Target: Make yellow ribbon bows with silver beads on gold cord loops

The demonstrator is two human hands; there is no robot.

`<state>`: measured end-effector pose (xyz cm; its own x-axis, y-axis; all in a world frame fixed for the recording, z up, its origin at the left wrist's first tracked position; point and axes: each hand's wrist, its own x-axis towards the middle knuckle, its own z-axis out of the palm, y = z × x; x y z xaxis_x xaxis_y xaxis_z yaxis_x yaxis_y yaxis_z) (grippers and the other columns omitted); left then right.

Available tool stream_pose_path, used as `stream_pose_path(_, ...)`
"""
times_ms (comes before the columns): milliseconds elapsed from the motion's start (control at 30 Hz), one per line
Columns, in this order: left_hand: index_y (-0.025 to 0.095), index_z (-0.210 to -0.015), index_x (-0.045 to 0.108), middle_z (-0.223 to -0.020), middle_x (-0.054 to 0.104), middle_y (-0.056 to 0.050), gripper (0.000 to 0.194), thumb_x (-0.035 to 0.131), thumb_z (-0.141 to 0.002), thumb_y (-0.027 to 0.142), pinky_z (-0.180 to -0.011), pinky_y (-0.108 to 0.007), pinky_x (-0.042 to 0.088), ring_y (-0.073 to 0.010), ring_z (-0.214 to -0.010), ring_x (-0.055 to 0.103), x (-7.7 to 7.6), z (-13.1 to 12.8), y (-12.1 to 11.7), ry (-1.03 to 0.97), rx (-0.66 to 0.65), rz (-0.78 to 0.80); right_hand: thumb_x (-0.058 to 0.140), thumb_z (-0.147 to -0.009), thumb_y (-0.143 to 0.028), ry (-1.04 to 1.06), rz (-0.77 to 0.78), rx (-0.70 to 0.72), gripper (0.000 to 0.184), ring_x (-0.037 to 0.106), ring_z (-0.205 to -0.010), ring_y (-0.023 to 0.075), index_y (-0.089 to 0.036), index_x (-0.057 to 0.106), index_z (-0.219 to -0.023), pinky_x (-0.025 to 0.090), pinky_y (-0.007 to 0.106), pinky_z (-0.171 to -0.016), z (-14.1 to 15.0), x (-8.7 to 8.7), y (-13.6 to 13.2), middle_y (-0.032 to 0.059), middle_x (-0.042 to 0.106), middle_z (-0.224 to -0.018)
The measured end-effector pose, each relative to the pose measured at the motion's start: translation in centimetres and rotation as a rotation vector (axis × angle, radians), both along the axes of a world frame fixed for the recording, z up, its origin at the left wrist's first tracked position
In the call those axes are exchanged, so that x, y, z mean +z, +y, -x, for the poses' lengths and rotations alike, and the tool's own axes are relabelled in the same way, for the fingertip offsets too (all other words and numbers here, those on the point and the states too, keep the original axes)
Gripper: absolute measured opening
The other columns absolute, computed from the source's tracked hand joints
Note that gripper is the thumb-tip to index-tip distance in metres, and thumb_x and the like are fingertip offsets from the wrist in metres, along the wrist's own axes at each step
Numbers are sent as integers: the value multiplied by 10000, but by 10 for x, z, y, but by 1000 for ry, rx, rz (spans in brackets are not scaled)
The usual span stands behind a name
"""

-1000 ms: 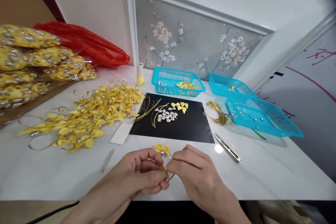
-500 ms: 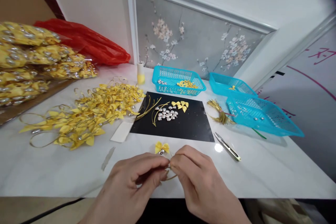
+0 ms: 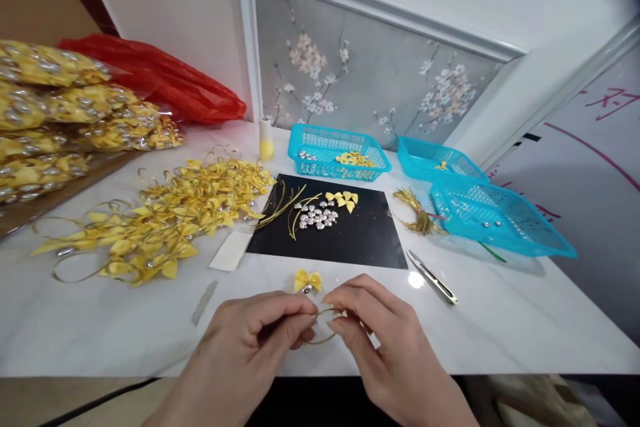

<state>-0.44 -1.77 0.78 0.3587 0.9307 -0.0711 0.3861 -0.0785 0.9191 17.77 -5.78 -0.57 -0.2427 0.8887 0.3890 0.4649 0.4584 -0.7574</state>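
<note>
Over the near part of the table, my left hand (image 3: 265,340) is closed, its thumb and index finger pinching a thin gold cord (image 3: 321,341) bent into a loop. My right hand (image 3: 383,337) holds the other side of the cord, thumb and index tip a little apart and the cord running between the fingers; its exact grip is partly hidden. Just beyond my fingertips is a yellow ribbon bow (image 3: 307,280) with a silver bead (image 3: 307,289) below it. Whether the bow is joined to the cord, I cannot tell.
A black mat (image 3: 330,247) bears silver beads (image 3: 319,217), small bows (image 3: 345,200) and gold cords. Finished-looking bow loops (image 3: 180,213) are heaped at left. Thread snips (image 3: 433,277), a cord bundle (image 3: 417,213) and blue baskets (image 3: 340,130) stand right and behind.
My right hand's thumb and index finger have parted and drawn slightly away from my left fingertips. More of the cord loop shows between the hands. The view has shifted slightly.
</note>
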Motion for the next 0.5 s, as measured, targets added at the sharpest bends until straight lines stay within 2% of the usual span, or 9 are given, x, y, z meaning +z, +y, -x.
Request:
stream_pose_path(233,229,-743,765,-653,772,-9,258,562,-872,321,-602,-229,569,-199,-622,738,-5,2,-2,22,-35,-66,459,-980,-68,-24,-77,-5,239,590,-819,141,-204,650,-1022,504,258,-787,5,-4,0,30,599,-918)
stream_pose_path(500,269,-821,772,-713,798,49,253,530,-873,214,-562,-181,565,-141,-577,732,-10,4,-7,120,-18,-396,453,-941,-26,-149,-82,-16,241,600,-819,176,-184,634,-960,528,301,-766,4,-5,0,61,607,-912)
